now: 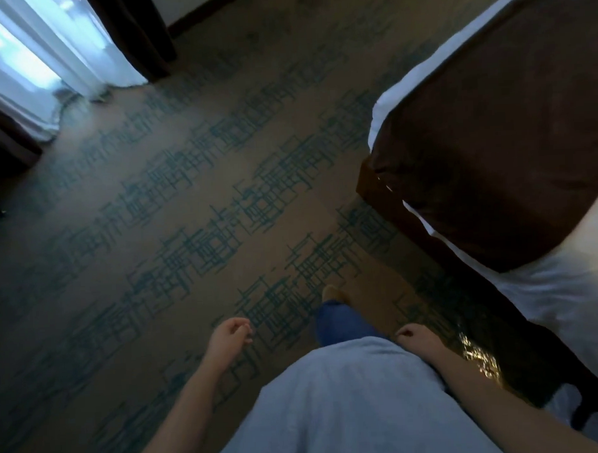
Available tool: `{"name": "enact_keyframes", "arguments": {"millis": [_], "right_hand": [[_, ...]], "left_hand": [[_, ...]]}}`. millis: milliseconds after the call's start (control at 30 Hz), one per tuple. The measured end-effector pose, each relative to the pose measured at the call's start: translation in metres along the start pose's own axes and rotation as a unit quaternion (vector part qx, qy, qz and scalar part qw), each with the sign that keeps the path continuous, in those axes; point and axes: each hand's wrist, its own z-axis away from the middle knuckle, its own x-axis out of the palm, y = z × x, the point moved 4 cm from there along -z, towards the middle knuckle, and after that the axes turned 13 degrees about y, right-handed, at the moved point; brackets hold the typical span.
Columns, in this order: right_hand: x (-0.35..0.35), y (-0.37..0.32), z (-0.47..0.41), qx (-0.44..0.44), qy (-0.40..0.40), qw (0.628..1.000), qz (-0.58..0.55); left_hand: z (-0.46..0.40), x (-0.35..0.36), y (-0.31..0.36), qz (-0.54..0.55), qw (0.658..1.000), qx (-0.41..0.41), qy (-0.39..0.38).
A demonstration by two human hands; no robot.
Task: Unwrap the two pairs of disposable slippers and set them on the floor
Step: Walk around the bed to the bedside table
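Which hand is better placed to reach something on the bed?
The right hand, probably: it hangs on the side nearest the bed. The left hand hangs over open carpet. Both look empty.

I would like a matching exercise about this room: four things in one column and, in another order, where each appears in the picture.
Things:
1. sheer curtain
2. bed
3. left hand
4. carpet

Places:
A. right side of the picture
B. lower middle, left of the pale blue shirt
C. upper left corner
D. across the middle, with a teal line pattern

Pairs: 1-C, 2-A, 3-B, 4-D
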Motion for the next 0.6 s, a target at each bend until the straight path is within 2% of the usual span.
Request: {"name": "enact_keyframes", "arguments": {"millis": [100,367,500,600], "right_hand": [[-0.033,-0.07,-0.054,-0.014,-0.012,1.0,-0.003],[-0.112,-0.26,-0.16,-0.062,-0.021,0.997,-0.035],[-0.126,-0.317,-0.198,-0.051,-0.035,0.997,-0.044],[-0.126,-0.354,-0.233,-0.018,-0.014,0.998,-0.058]], "left_hand": [[-0.025,0.0,0.019,-0.005,0.999,-0.039,-0.017],[-0.113,-0.029,0.11,0.058,0.998,-0.018,0.023],[-0.18,-0.037,0.154,0.098,0.994,-0.043,0.011],[-0.257,-0.051,0.201,0.102,0.994,-0.049,-0.009]]}}
